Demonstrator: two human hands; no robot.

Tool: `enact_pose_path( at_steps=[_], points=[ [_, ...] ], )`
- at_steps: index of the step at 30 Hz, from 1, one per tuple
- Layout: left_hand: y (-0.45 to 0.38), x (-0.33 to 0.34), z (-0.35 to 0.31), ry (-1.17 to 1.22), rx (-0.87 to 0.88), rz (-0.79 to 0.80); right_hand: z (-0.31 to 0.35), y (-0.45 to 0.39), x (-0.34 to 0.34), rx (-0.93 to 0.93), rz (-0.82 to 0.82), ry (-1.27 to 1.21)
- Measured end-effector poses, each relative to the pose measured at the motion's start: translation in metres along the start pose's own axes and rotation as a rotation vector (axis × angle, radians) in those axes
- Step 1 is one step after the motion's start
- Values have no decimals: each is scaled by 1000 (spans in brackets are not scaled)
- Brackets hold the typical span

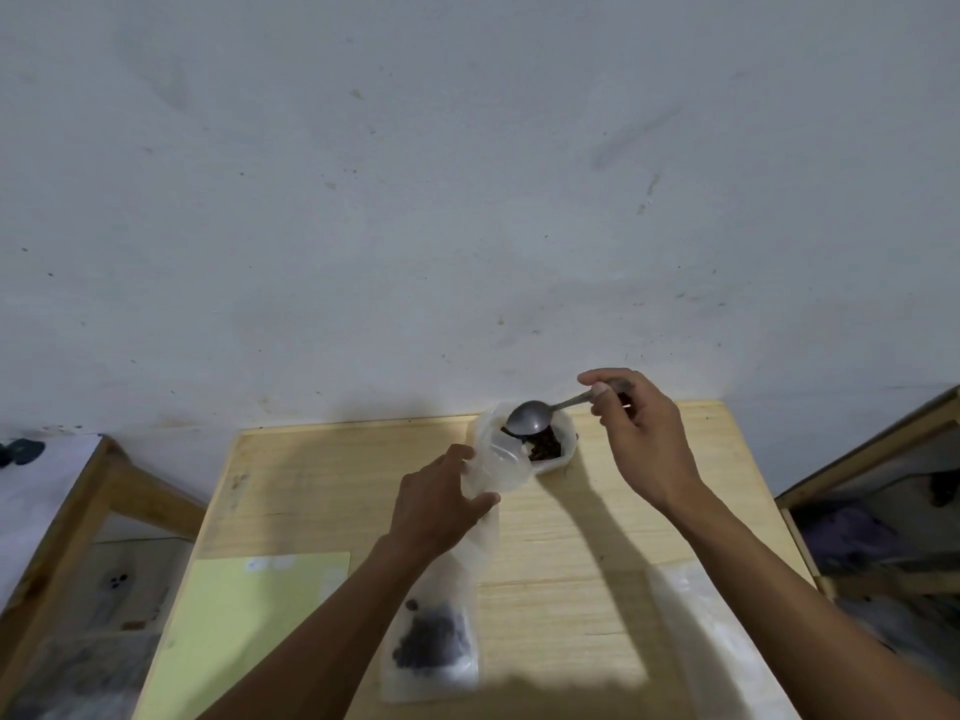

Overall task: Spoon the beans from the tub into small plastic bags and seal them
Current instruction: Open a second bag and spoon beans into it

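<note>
A white tub (558, 454) of dark beans (545, 445) stands at the far middle of the wooden table (597, 553). My right hand (641, 439) pinches the handle of a metal spoon (530, 415), whose bowl hovers over the tub. My left hand (441, 504) holds a small clear plastic bag (493, 467) upright just left of the tub, its mouth near the spoon. A filled bag of beans (431, 641) lies on the table near me, partly under my left forearm.
A pale yellow sheet (244, 615) lies at the table's near left. More clear plastic (701, 615) lies at the near right. Wooden furniture (78, 511) flanks the table on the left, a wooden frame (872, 459) on the right. A wall rises right behind the table.
</note>
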State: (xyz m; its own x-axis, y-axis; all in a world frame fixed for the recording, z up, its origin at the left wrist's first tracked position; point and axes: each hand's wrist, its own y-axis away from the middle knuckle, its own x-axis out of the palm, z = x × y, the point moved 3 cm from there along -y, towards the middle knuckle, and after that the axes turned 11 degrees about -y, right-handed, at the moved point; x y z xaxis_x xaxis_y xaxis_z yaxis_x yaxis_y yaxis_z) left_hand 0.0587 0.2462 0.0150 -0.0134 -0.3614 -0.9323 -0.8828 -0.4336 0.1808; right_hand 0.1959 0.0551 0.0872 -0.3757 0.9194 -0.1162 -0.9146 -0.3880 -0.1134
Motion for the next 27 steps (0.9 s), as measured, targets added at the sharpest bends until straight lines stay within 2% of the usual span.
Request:
enact_pose_path(
  at_steps=[5,10,13,19,27],
  points=[
    [-4,7,-3,15,39,82,-41,-4,-3,46,-147,41],
    [-9,14,-11,27,90,142,-83,3,10,61,-160,115],
    [-12,17,-16,24,112,156,-97,9,18,94,-188,60],
    [-14,18,-19,41,125,168,-123,16,34,330,-233,-85],
    [-14,21,-16,49,125,150,-133,11,29,656,-424,-343]
  ],
)
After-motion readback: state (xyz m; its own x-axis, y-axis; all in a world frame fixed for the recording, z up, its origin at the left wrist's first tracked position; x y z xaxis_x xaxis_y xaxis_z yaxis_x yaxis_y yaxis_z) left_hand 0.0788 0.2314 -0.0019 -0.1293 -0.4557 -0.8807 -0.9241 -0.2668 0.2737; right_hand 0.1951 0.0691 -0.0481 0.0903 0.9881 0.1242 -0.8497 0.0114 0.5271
